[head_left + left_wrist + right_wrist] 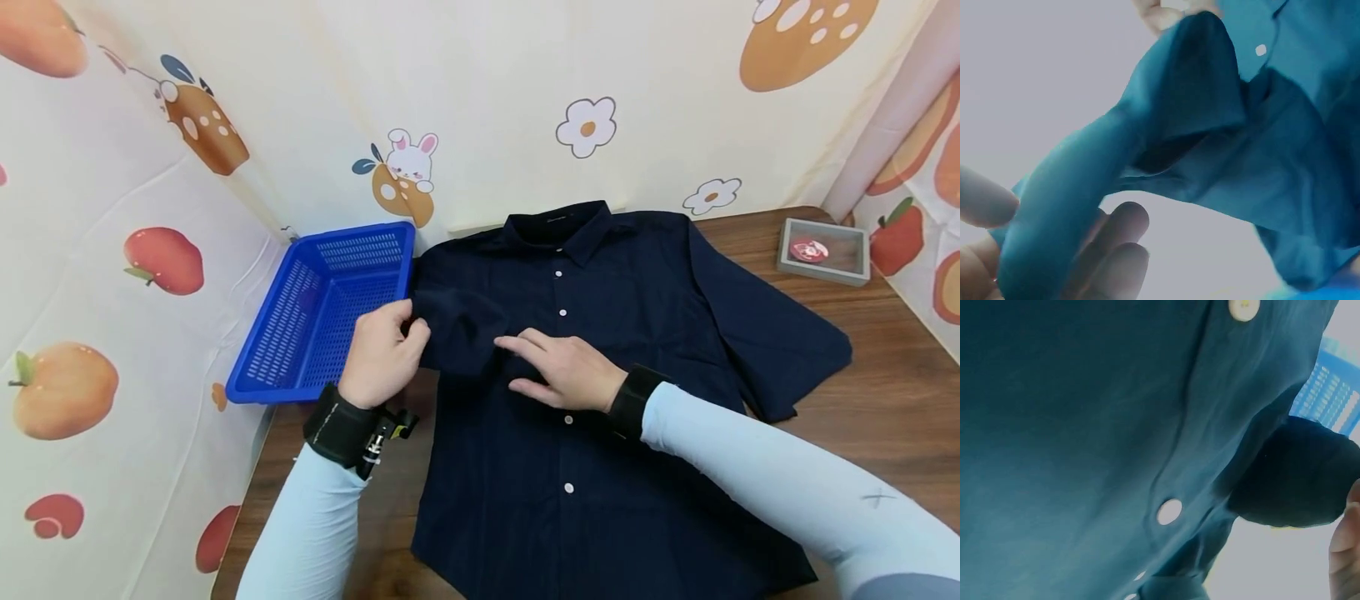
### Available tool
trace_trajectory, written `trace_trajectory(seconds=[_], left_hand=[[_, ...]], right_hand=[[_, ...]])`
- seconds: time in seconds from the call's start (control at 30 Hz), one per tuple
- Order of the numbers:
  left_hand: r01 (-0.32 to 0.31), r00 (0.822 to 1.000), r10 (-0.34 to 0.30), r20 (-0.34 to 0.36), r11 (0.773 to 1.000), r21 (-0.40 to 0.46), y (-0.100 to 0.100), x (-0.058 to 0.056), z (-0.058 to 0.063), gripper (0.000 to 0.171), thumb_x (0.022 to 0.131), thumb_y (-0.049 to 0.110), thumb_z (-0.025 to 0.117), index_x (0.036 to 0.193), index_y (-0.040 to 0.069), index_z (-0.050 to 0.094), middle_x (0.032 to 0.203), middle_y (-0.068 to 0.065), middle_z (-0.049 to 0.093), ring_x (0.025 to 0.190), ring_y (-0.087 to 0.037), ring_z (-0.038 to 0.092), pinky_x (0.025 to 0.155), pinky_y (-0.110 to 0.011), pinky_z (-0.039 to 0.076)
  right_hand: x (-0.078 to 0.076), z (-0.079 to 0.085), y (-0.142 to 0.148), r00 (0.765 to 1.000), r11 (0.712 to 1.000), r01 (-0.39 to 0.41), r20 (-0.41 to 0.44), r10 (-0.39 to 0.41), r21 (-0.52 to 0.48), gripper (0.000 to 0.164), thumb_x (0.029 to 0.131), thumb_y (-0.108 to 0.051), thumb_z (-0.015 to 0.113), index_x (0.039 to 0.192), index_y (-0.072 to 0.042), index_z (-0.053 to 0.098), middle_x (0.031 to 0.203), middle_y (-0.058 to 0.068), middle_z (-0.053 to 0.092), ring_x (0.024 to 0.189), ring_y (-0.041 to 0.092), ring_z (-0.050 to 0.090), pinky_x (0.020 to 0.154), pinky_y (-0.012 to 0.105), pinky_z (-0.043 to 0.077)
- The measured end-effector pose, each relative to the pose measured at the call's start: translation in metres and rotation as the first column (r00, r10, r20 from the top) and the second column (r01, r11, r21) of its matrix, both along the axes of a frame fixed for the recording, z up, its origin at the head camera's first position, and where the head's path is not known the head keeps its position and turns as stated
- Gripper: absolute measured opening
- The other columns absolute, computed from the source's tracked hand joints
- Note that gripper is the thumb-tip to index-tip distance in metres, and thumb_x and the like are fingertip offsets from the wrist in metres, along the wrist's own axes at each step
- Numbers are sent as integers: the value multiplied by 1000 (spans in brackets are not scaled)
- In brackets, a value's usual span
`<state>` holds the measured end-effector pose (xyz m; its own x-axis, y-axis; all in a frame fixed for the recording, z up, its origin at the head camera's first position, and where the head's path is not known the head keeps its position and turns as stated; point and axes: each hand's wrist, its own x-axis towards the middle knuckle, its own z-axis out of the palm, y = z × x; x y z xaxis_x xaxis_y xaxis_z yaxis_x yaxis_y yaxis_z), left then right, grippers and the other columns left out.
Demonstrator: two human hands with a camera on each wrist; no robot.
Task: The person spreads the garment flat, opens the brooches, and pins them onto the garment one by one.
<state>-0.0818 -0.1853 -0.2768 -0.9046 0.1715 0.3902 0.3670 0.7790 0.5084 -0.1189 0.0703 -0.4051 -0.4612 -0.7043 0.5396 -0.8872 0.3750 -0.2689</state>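
A dark navy button-up shirt (510, 475) lies front side up on the wooden table, its collar at the far side. My left hand (384, 354) grips the shirt's left-hand sleeve (457, 329), which is folded in over the chest. In the left wrist view the sleeve (1079, 181) runs between that hand's thumb and fingers. Over the shirt front is my right hand (562, 367), index finger extended and thumb apart, fingertips at the sleeve's inner end. The right wrist view shows the shirt front with white buttons (1169, 512); the right fingers are out of that view.
A blue plastic basket (251, 379) with perforated sides stands left of the shirt, close to my left hand. The other sleeve (787, 350) stretches out to the right. A small grey tray (795, 268) holding a red-and-white item sits at the back right. Printed curtains border the table.
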Motion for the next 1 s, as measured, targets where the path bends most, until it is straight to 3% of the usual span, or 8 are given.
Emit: trace_trajectory(seconds=[0.1,0.2,0.4,0.47,0.57,0.7,0.83,1.0], left_hand=[[19,999,-18,-28,1000,19,-3,-1,11,20,80,5,59,64,8,46,54,2,32,43,-14,31,41,-30,23],[21,999,-19,-44,1000,24,-6,-3,20,4,81,6,61,78,6,59,55,0,39,42,-14,37,39,-28,27],[-37,985,40,-167,999,18,-14,-9,40,5,88,5,61,91,5,65,68,-5,57,48,-14,46,41,-25,32],[-51,978,54,-203,998,20,-18,-12,48,8,90,4,59,94,5,66,75,-6,62,53,-15,47,43,-24,32],[-53,965,58,-257,998,29,-24,-16,59,14,91,0,57,97,5,68,82,-7,65,55,-15,46,47,-24,31],[-32,947,54,-315,997,74,-32,-20,72,23,88,-8,52,96,4,70,87,-9,68,65,-14,49,57,-20,35],[54,936,-1,-351,989,139,-38,-22,82,25,84,-15,49,90,-2,68,94,-9,71,83,-11,59,76,-17,45],[176,919,-89,-383,964,197,-42,-16,91,16,85,-16,50,83,-7,63,100,-12,70,96,-14,62,87,-25,47]], right_hand=[[-5,-2,10,993,997,76,85,-78,31,52,92,-36,64,137,-13,50,110,-1,57,60,1,48,53,23,45],[-12,-4,23,966,980,156,191,-177,121,50,92,-34,65,134,-10,53,111,4,58,70,9,54,62,30,49],[-29,-7,52,852,892,304,323,-412,335,49,91,-31,66,130,-3,56,119,17,55,104,33,54,86,48,47],[-33,-7,59,818,869,324,350,-456,374,49,91,-30,66,129,-2,56,121,20,54,108,36,52,89,51,45],[-36,-8,65,785,849,328,380,-489,414,49,92,-30,65,129,-1,56,123,23,53,111,38,51,92,52,43],[-37,-12,67,764,832,323,395,-511,451,50,92,-31,64,130,0,55,126,24,52,115,40,49,95,53,42],[-38,-15,69,761,824,333,386,-522,458,50,92,-32,64,130,-1,56,126,24,52,115,41,48,95,54,41],[-40,-18,70,765,822,341,373,-524,456,50,91,-33,65,129,-1,57,125,24,53,114,40,49,94,54,42]])
